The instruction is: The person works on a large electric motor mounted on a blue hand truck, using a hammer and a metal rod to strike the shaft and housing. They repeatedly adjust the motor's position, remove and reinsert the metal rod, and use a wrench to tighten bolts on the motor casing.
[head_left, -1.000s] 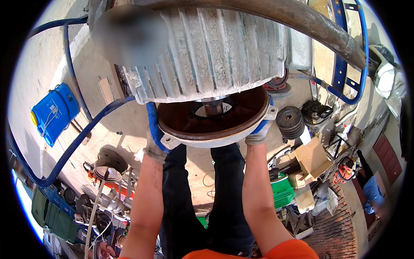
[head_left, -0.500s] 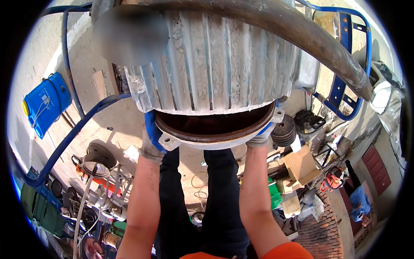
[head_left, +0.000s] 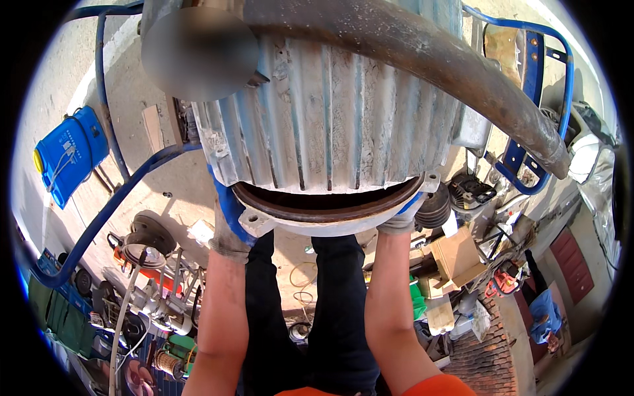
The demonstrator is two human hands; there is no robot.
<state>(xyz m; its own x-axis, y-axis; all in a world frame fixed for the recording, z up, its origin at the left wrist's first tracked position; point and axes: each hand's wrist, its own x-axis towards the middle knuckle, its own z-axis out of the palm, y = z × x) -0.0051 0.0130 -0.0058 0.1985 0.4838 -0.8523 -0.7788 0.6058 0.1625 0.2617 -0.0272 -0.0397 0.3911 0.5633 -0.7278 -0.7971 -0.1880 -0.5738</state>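
A big ribbed grey metal motor housing (head_left: 317, 125) fills the upper middle of the view. Right at its near end is a round motor end cover (head_left: 317, 228) with a rusty inner rim and bolt lugs at its sides. A dark crescent-shaped gap shows between cover and housing. My left hand (head_left: 228, 221), in a grey and blue glove, grips the cover's left side. On the opposite side, my gloved right hand (head_left: 399, 219) grips it too. Most of the fingers are hidden under and behind the cover.
A thick rusty pipe (head_left: 422, 49) crosses above the housing. Blue tube frames (head_left: 142, 168) stand at both sides. A blue tank (head_left: 71, 158) lies at the left. Tools and machine parts crowd the lower left; a cardboard box (head_left: 456, 257) and black ribbed part (head_left: 434, 208) lie right.
The dark gap between the end cover and the housing looks narrower. The housing and pipe sit slightly lower in the view. Both hands keep their hold on the cover.
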